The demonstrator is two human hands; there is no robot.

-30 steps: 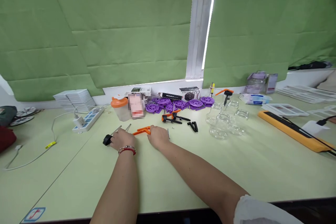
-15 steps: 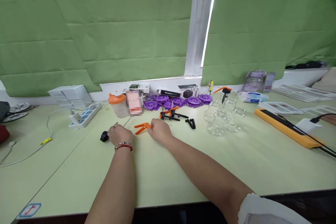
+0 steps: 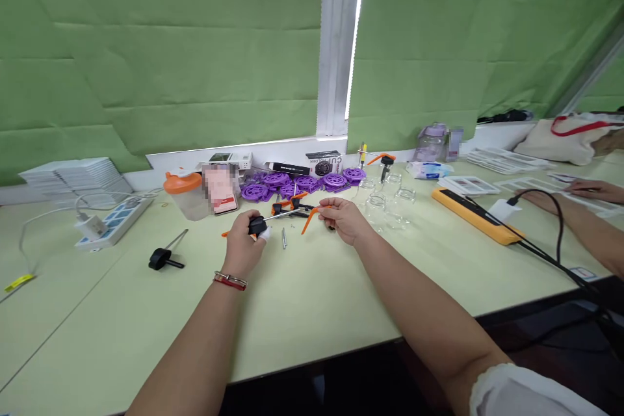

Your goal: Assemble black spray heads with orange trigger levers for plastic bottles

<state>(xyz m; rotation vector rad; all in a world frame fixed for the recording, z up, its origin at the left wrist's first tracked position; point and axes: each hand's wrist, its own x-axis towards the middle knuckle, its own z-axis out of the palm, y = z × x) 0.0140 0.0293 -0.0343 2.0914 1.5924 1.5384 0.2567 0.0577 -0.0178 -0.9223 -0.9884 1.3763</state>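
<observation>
The left hand (image 3: 246,244) is gripping a black clamp head (image 3: 257,226) with its steel rod (image 3: 280,214) pointing right — fingers wrapped tight, lifted off the tabletop (image 3: 312,286). The right hand (image 3: 345,220) is pinching an orange clamp handle (image 3: 312,216) near the rod's tip, lining the two up. A loose pin (image 3: 284,238) is lying between them.
</observation>
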